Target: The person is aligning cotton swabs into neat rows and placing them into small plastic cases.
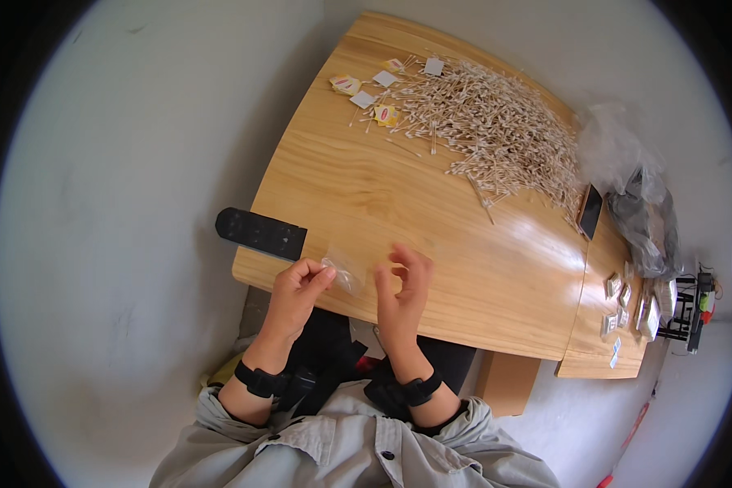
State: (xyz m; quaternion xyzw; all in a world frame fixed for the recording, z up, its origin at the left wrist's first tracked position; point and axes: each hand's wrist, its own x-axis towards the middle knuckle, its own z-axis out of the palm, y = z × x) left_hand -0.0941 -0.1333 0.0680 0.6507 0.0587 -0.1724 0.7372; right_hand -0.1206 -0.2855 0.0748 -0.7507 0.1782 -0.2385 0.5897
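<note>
Near the table's front edge, my left hand (301,286) pinches a small clear plastic bag (346,276) between thumb and fingers. The bag looks thin and see-through, and what it may hold cannot be made out. To its right, my right hand (403,293) is raised with thumb and fingers apart, slightly blurred, and nothing shows between them. A large heap of cotton swabs (496,122) covers the far part of the table. Several white and yellow cards (387,115) lie at the heap's left side.
A black oblong device (262,234) juts over the table's left edge. On the right are a phone (590,211), a grey plastic bag (644,220) and several small packets (613,285). Walls rise left and behind the wooden table (325,179). A cardboard box (506,382) stands below.
</note>
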